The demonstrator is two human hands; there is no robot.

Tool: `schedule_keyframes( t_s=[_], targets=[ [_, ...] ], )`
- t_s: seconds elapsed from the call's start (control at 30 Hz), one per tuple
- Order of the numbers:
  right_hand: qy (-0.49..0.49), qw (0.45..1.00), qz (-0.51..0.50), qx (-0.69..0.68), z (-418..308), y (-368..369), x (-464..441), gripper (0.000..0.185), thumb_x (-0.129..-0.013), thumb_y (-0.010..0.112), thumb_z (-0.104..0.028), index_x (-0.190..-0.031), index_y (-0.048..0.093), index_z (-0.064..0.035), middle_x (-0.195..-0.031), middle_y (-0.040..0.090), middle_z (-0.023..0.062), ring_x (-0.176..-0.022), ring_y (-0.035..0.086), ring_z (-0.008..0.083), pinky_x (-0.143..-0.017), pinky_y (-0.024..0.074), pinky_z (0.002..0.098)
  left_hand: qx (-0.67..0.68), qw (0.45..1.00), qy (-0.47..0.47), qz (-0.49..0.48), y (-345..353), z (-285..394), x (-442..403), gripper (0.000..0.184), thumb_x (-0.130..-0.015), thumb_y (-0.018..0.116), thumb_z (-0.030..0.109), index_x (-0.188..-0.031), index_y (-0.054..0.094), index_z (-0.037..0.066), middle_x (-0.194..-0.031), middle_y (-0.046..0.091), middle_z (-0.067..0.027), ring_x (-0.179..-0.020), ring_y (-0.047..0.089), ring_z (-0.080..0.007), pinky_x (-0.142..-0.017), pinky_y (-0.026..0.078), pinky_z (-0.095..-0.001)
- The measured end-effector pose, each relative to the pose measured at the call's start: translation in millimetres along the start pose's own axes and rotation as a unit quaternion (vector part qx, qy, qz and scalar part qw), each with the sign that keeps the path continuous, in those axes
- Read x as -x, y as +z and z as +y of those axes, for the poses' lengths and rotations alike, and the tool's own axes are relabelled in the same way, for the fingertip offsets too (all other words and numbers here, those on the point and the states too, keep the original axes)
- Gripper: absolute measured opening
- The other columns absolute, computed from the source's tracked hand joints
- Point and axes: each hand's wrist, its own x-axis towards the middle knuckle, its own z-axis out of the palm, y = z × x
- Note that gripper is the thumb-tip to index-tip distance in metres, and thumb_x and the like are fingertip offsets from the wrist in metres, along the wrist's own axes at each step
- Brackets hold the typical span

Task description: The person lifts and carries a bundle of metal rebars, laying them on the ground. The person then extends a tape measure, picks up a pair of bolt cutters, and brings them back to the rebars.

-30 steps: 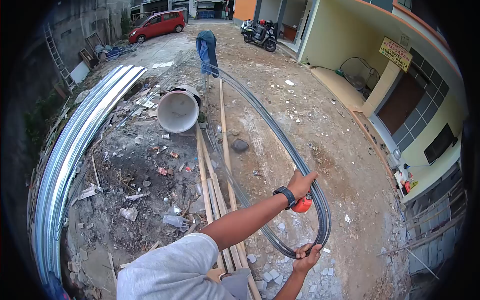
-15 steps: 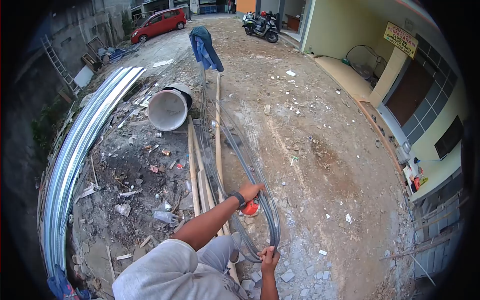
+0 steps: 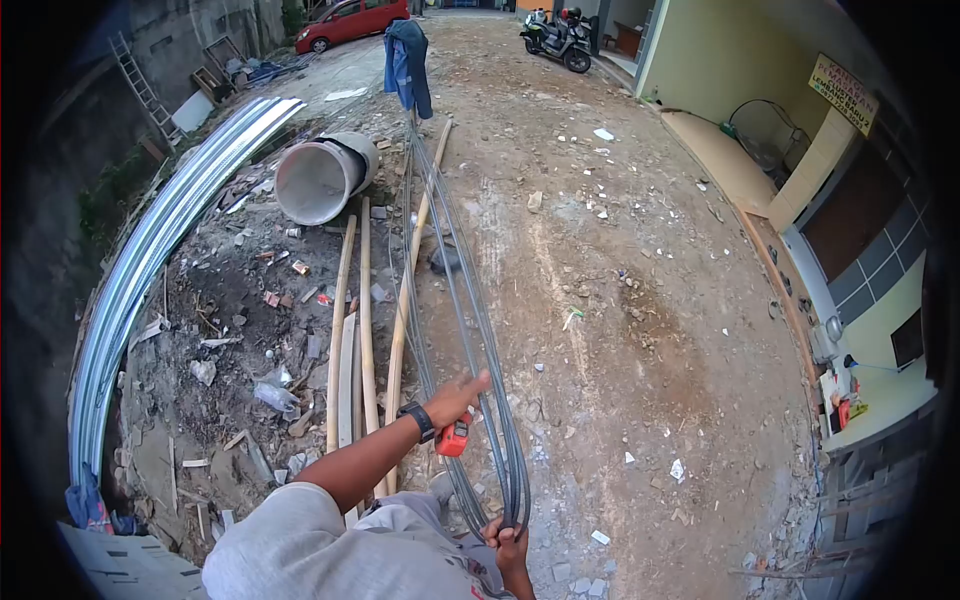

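Observation:
A bundle of long thin grey steel bars (image 3: 478,340) runs away from me and bends back in a U close to my body. My right hand (image 3: 507,540) is closed around the bent near end. Higher up, my left hand (image 3: 455,400), with a dark watch on its wrist, has its fingertips at the bars. A red tape measure (image 3: 454,437) sits under the left palm, apparently held there; the gripping fingers are partly hidden.
Bamboo poles (image 3: 402,310) lie left of the bars. Farther left are a concrete pipe (image 3: 312,183), litter and shiny metal channels (image 3: 180,235). Blue clothing (image 3: 407,65) hangs beyond. A motorbike (image 3: 557,40) and red car (image 3: 352,25) stand at the back.
Both hands and the bars' near end have shifted left in view, and the right hand lower. The left hand has drawn back slightly across the bars, carrying the tape measure. The camera view has also shifted.

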Motion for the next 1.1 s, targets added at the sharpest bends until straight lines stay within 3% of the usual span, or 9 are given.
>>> schedule_keyframes(
  t_s=[0.17, 0.33, 0.4, 0.57, 0.63, 0.77, 0.87, 0.97, 1.1],
  targets=[
    [0.043, 0.996, -0.081, -0.018, -41, -74, -36, 0.063, -0.079, 0.064, -0.064, -0.073, 0.054, -0.0019, -0.057, 0.047, 0.0029, -0.054, 0.048, 0.0142, -0.066, 0.0446, 0.0323, 0.222, 0.961, -0.167, -0.011, 26, -62, 11, 0.096, -0.082, 0.042, 0.077, -0.135, 0.041, -0.003, -0.093, 0.066, -0.0145, -0.060, 0.056, -0.0119, -0.054, 0.048, -0.0273],
    [0.089, 0.971, -0.215, 0.049, -56, -161, -79, 0.060, -0.082, 0.061, -0.061, -0.076, 0.055, -0.0016, -0.058, 0.049, 0.0054, -0.055, 0.049, 0.0160, -0.061, 0.0440, 0.0321, 0.312, 0.903, -0.168, 0.244, 116, -163, 114, 0.082, -0.085, 0.046, 0.070, -0.124, 0.050, -0.002, -0.085, 0.065, -0.0106, -0.058, 0.060, -0.0144, -0.050, 0.050, -0.0275],
    [0.128, 0.959, -0.250, 0.035, -77, -195, -105, 0.060, -0.083, 0.061, -0.061, -0.079, 0.056, -0.0018, -0.057, 0.051, 0.0061, -0.055, 0.051, 0.0181, -0.058, 0.0447, 0.0322, 0.377, 0.837, -0.133, 0.374, 173, -178, 169, 0.074, -0.083, 0.051, 0.068, -0.112, 0.057, 0.000, -0.080, 0.064, -0.0100, -0.059, 0.061, -0.0158, -0.051, 0.051, -0.0299],
    [0.145, 0.968, -0.201, 0.044, -91, -237, -134, 0.057, -0.085, 0.053, -0.065, -0.072, 0.044, -0.0108, -0.050, 0.042, 0.0032, -0.045, 0.044, 0.0183, -0.052, 0.0430, 0.0326, 0.710, 0.627, -0.045, 0.317, 370, -237, 269, 0.071, -0.080, 0.057, 0.067, -0.106, 0.057, 0.001, -0.081, 0.063, -0.0077, -0.064, 0.061, -0.0166, -0.055, 0.051, -0.0341],
    [0.166, 0.975, -0.139, 0.050, -111, -219, -101, 0.060, -0.084, 0.048, -0.071, -0.069, 0.036, -0.0139, -0.049, 0.036, 0.0024, -0.042, 0.040, 0.0180, -0.050, 0.0407, 0.0340, 0.696, 0.590, -0.002, 0.408, 457, -218, 284, 0.074, -0.075, 0.064, 0.067, -0.105, 0.060, 0.000, -0.083, 0.065, -0.0087, -0.063, 0.061, -0.0167, -0.056, 0.051, -0.0321],
    [0.154, 0.970, -0.122, 0.141, -74, -211, -110, 0.063, -0.080, 0.046, -0.076, -0.072, 0.037, -0.0145, -0.049, 0.033, 0.0005, -0.043, 0.039, 0.0158, -0.047, 0.0390, 0.0314, 0.626, 0.660, 0.040, 0.413, 616, -282, 264, 0.054, -0.075, 0.073, 0.055, -0.095, 0.065, 0.005, -0.079, 0.064, -0.0024, -0.063, 0.059, -0.0102, -0.062, 0.049, -0.0260],
    [0.142, 0.944, -0.214, 0.207, -59, -206, -40, 0.062, -0.080, 0.047, -0.076, -0.074, 0.038, -0.0144, -0.050, 0.033, 0.0002, -0.043, 0.039, 0.0153, -0.048, 0.0386, 0.0309, 0.641, 0.599, 0.005, 0.481, 700, -330, 278, 0.039, -0.076, 0.074, 0.047, -0.086, 0.067, 0.010, -0.071, 0.061, 0.0014, -0.061, 0.056, -0.0080, -0.062, 0.046, -0.0233],
    [0.133, 0.912, -0.296, 0.249, -43, -228, 50, 0.062, -0.080, 0.047, -0.075, -0.075, 0.039, -0.0143, -0.051, 0.034, -0.0001, -0.044, 0.038, 0.0148, -0.048, 0.0383, 0.0304, 0.679, 0.462, 0.093, 0.563, 776, -370, 322, 0.034, -0.076, 0.074, 0.045, -0.085, 0.069, 0.012, -0.066, 0.059, 0.0024, -0.061, 0.056, -0.0080, -0.059, 0.045, -0.0244],
    [0.142, 0.880, -0.355, 0.283, -22, -275, 151, 0.061, -0.081, 0.047, -0.074, -0.076, 0.041, -0.0141, -0.052, 0.034, -0.0006, -0.045, 0.038, 0.0142, -0.048, 0.0377, 0.0298, 0.712, 0.325, 0.020, 0.622, 874, -442, 388, 0.041, -0.072, 0.075, 0.049, -0.089, 0.070, 0.012, -0.076, 0.065, -0.0015, -0.067, 0.061, -0.0112, -0.060, 0.048, -0.0314]
  ],
)
